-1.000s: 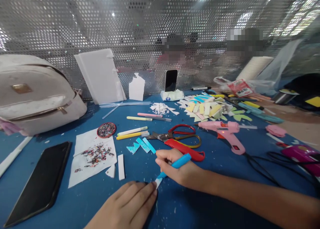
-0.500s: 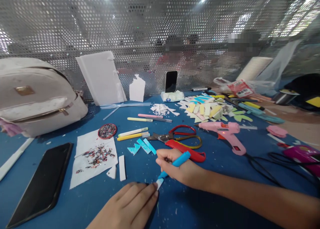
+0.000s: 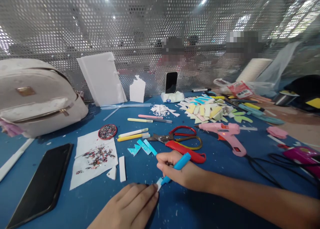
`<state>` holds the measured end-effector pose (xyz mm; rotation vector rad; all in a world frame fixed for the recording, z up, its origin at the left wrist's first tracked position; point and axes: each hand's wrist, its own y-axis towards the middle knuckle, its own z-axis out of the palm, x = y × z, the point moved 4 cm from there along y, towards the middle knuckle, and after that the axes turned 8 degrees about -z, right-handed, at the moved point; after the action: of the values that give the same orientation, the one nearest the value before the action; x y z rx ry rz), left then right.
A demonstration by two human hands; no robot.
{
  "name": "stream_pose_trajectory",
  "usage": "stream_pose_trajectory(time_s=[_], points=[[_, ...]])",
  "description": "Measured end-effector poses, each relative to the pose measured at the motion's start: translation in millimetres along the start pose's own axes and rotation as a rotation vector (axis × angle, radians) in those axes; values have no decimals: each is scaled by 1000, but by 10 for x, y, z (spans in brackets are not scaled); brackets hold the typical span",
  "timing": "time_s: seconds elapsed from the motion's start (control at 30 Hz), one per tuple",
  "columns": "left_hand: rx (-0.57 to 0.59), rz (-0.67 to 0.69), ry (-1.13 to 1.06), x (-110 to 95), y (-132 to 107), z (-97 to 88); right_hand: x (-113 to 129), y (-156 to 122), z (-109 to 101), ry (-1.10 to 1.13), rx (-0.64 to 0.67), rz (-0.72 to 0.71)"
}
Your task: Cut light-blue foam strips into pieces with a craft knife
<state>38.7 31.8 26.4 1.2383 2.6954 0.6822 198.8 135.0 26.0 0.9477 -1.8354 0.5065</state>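
Observation:
My right hand (image 3: 178,170) is closed round a blue marker (image 3: 182,161), its tip low against a small white foam piece (image 3: 159,183). The fingertips of my left hand (image 3: 133,204) pin that piece to the blue table, covering part of it. Blue-coloured strips (image 3: 143,146) lie just beyond my right hand. A plain white strip (image 3: 122,169) is to the left of the hands. Behind my right hand are a red utility knife (image 3: 186,151) and scissors (image 3: 172,136) with red and yellow-brown handles.
A pink glue gun (image 3: 226,132) with a black cord lies at right. Several markers (image 3: 133,132), a pile of coloured strips (image 3: 206,109) and paper with glitter bits (image 3: 96,157) spread across the table. A dark phone (image 3: 41,185) and a white backpack (image 3: 37,99) are at left.
The marker tip has shifted slightly right and down along the foam piece, and a little more of the white piece shows. My left hand stays in place.

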Motion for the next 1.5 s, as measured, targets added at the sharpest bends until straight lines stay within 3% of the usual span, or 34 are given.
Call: stream_pose_trajectory(time_s=[0.33, 0.5, 0.67, 1.03, 1.2, 1.5], points=[[23, 1, -26, -7, -25, 4, 18, -9, -6, -30, -1, -15], [6, -7, -26, -5, -37, 2, 0, -14, -11, 34, -89, -14], [9, -7, -27, -8, -25, -3, -12, -4, 25, 23, -4, 5], [5, 0, -38, 5, -23, -2, -5, -3, 2, 9, -52, 11], [-24, -8, -22, 8, -17, -19, 5, 6, 13, 11, 9, 2], [-8, -2, -35, -2, -12, 0, -17, 4, 3, 39, -48, 1]])
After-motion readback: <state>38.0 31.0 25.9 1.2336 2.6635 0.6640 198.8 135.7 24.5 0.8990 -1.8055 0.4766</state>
